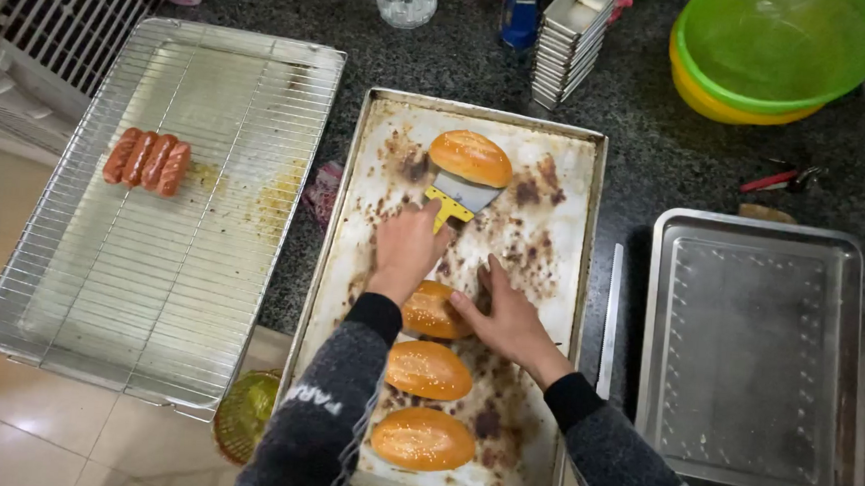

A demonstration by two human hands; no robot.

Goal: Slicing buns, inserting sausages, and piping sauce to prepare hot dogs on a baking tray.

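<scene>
Scraper (460, 197) in left hand (407, 251) closed grip, under bun (470, 157) on stained tray (563, 231), right hand (503, 317) open, touching bun (428, 311).

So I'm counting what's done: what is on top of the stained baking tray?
Four sesame buns lie on the stained baking tray. The left hand holds a scraper at the far bun; the right hand partly covers another.
</scene>
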